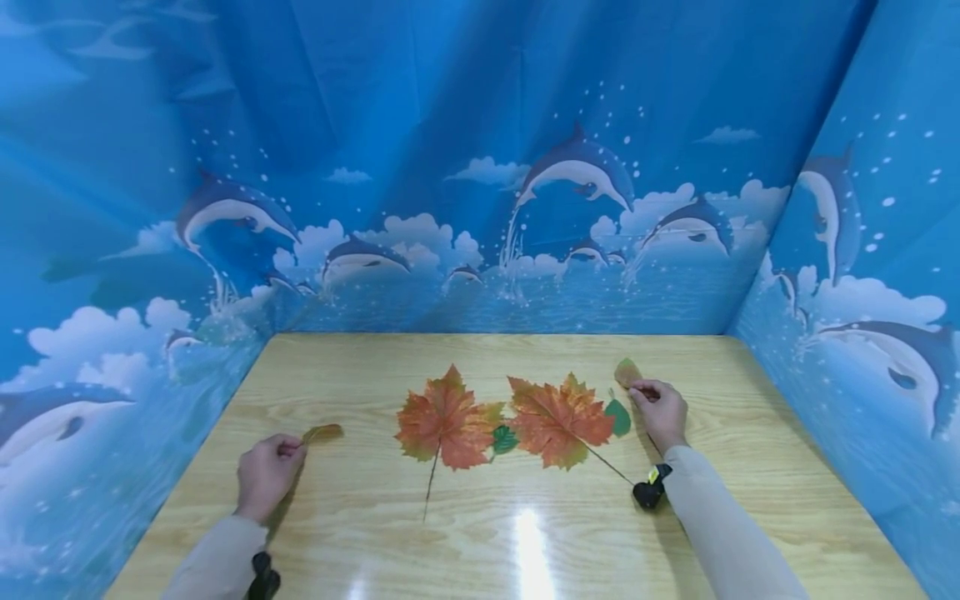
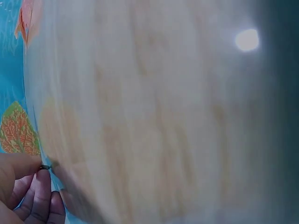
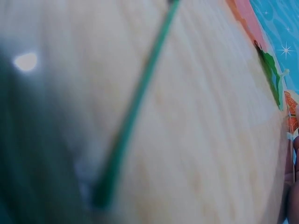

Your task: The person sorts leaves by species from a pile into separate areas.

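At the left of the table, my left hand [image 1: 266, 477] pinches the stem of a small orange-brown leaf [image 1: 324, 432] between thumb and forefinger. The left wrist view shows this leaf [image 2: 18, 129] upright, with green edges and reddish veins. On the other side, my right hand [image 1: 662, 414] holds a small green-and-brown leaf [image 1: 627, 372] by its lower end. Only a sliver of that leaf [image 3: 290, 111] and a few fingers show in the right wrist view. Between the hands lie two orange-red maple leaves, one left [image 1: 450, 408] and one right [image 1: 551, 421].
One small green leaf [image 1: 505, 440] lies between the maple leaves; another green leaf [image 1: 618, 418] touches the right one's edge, near my right hand. The maple stems point toward me. Blue dolphin-print cloth [image 1: 465, 167] walls the wooden table [image 1: 337, 517] at the back and sides.
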Available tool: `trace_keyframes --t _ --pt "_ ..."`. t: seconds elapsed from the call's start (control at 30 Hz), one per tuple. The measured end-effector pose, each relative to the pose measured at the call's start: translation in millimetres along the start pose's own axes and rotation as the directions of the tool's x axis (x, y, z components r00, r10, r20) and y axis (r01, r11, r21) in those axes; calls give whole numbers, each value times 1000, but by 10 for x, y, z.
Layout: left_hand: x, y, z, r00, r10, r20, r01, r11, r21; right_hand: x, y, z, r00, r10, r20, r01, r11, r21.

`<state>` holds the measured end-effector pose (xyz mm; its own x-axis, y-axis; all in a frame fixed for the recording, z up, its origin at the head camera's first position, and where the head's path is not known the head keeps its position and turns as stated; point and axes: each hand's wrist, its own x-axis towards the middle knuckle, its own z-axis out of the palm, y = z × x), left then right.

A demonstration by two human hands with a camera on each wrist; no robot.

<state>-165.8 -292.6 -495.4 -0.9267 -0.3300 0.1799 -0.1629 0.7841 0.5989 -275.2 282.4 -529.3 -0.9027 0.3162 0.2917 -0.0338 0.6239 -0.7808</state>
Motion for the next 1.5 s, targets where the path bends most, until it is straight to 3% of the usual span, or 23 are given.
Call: trace_keyframes --t 0.6,0.77,1.03,1.27,1.5 --pt "3 9 4 1000 13 3 -13 1000 -2 13 2 -53 1000 23 -18 -23 1000 -16" --pt "16 -4 22 1000 -10 13 10 1000 2 59 -109 -99 1000 -15 -8 15 1000 13" --pt "21 14 -5 1000 -11 29 12 1000 -6 129 -500 -74 997 -69 46 62 989 136" --pt "25 5 -4 999 -21 31 21 1000 -7 -17 -965 126 993 -84 81 65 975 214" --pt "15 0 11 1000 -8 1 8 1000 2 -210 -1338 404 988 -79 131 28 934 355"
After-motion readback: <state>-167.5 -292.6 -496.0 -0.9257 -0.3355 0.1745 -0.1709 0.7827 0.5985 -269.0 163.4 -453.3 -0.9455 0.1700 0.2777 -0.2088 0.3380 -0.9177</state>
